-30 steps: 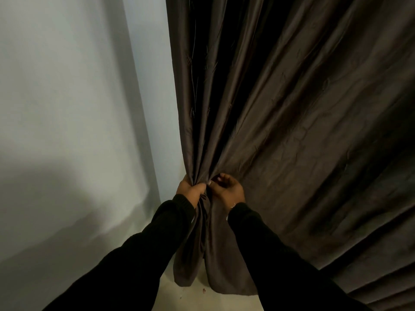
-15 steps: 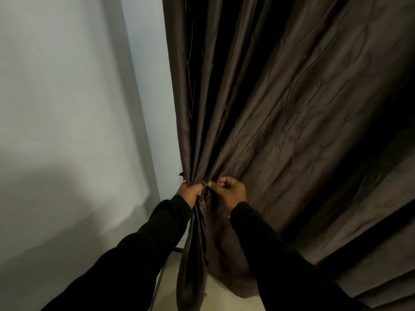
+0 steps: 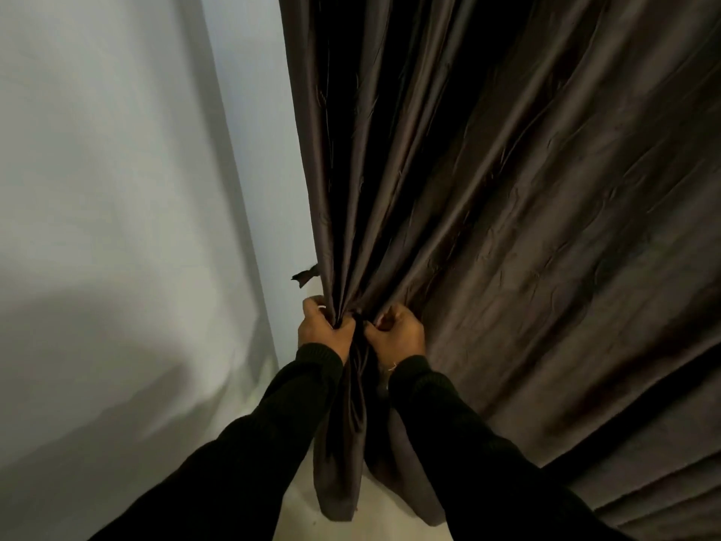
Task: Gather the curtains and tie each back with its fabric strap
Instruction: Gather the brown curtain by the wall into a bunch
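Observation:
A dark brown curtain [image 3: 507, 212] hangs in front of me and fills the right half of the view. Its left edge is bunched into tight folds at waist height. My left hand [image 3: 322, 331] grips the outer folds of that bunch. My right hand [image 3: 398, 333] is closed on the folds just to the right, knuckles toward me. A small dark end of fabric, perhaps the strap [image 3: 306, 276], sticks out left of the curtain edge just above my left hand. The gathered lower curtain hangs between my black sleeves.
A pale wall [image 3: 117, 228] runs along the left, with a corner strip of lighter wall [image 3: 249, 150] beside the curtain edge. A light floor [image 3: 374, 517] shows below the curtain hem.
More curtain has been drawn into the bunch and the folds are tighter. Both hands sit closer together on it, and the dark fabric end at the curtain's left edge has come into sight.

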